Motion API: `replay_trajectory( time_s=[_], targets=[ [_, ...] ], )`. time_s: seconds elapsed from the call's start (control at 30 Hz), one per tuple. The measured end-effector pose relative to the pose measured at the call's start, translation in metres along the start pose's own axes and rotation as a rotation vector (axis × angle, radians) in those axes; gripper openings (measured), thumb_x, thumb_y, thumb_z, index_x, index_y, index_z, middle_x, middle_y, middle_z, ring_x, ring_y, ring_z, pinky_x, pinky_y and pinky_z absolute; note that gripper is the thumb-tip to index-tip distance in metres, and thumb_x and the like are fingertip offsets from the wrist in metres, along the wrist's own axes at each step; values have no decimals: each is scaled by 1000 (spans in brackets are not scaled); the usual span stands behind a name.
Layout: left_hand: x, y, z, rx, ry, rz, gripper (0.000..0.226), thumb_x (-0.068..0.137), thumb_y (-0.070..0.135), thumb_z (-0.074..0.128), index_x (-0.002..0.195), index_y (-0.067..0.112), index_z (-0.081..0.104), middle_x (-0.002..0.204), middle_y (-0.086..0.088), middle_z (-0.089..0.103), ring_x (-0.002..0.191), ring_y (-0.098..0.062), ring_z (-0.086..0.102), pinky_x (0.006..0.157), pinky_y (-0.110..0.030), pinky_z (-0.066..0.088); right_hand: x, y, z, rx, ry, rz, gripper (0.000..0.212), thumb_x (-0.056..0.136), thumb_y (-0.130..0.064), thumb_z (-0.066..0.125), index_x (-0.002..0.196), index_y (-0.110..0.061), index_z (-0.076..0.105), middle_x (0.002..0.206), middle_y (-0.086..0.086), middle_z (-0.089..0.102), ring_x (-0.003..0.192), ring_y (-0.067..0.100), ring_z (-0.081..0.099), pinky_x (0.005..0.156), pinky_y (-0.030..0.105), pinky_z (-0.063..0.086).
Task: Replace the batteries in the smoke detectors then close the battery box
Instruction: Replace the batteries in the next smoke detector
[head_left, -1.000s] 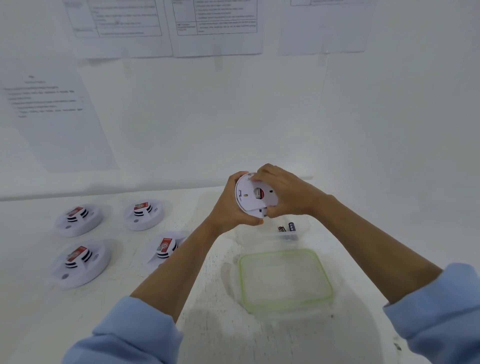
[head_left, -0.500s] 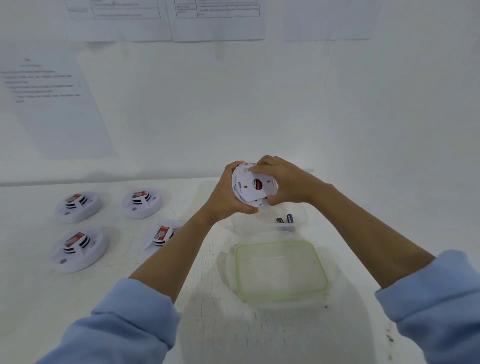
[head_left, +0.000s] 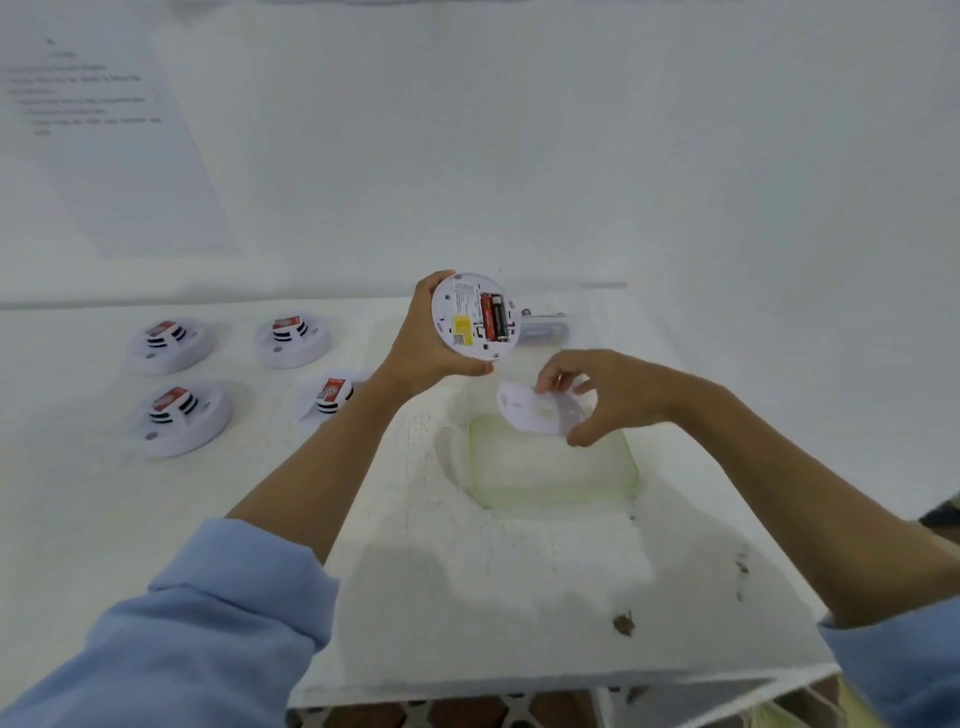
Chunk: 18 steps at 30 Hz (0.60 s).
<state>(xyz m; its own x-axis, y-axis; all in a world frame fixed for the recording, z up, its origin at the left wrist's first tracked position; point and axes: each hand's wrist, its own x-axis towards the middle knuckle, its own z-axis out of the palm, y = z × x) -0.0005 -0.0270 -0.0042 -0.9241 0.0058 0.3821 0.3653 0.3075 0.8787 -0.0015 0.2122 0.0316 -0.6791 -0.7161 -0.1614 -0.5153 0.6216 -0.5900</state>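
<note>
At the bottom of the frame are two light blue sleeves, the left sleeve (head_left: 171, 639) and the right sleeve (head_left: 893, 670). Both bare arms reach out over a white table (head_left: 467, 613).

A bit farther, in the middle of the frame, a clear lid (head_left: 631, 467) with a green edge lies flat on the table. The right hand (head_left: 613, 395) is just above its far edge. Its thumb and fingers are curled and pinch a round white cover (head_left: 535, 415). The cover is blurry.

Up and to the left of it, the left hand (head_left: 426, 348) grips a round white smoke detector (head_left: 475, 317) by its rim and holds it in the air, with its open back facing the camera. Two batteries (head_left: 493, 317) sit side by side in the back, one red and one dark. A yellow sticker (head_left: 462, 330) is just beside them.

Right behind the detector, the clear battery box (head_left: 543, 332) stands on the table, partly hidden.

On the left side of the frame, four more detectors rest on the table: one (head_left: 182, 418) and one (head_left: 332, 397) in the near row, one (head_left: 169, 343) and one (head_left: 293, 338) in the far row. Each has a red tag on top.

Farthest away, in the upper left, a paper (head_left: 104, 140) with small print hangs on the white wall (head_left: 571, 156). The words are too blurry to read.
</note>
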Motion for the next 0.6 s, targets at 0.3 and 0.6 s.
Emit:
replay_trajectory(
  time_s=[0.3,0.6],
  targets=[
    [-37,12,16,3,17,-69,102,47,-9,85,131,7,29,117,10,42,102,17,48,80,-9,47,-13,2,18,-60,275,-65,33,76,-23,73,109,-22,64,118,-3,54,115,15,51,99,28,39],
    [-36,29,19,-77,-30,-56,105,38,6,85,128,9,30,116,5,46,102,3,54,73,-17,52,28,-22,-4,77,357,-190,52,72,-23,77,121,-23,58,123,3,49,112,19,51,98,33,44]
  ],
)
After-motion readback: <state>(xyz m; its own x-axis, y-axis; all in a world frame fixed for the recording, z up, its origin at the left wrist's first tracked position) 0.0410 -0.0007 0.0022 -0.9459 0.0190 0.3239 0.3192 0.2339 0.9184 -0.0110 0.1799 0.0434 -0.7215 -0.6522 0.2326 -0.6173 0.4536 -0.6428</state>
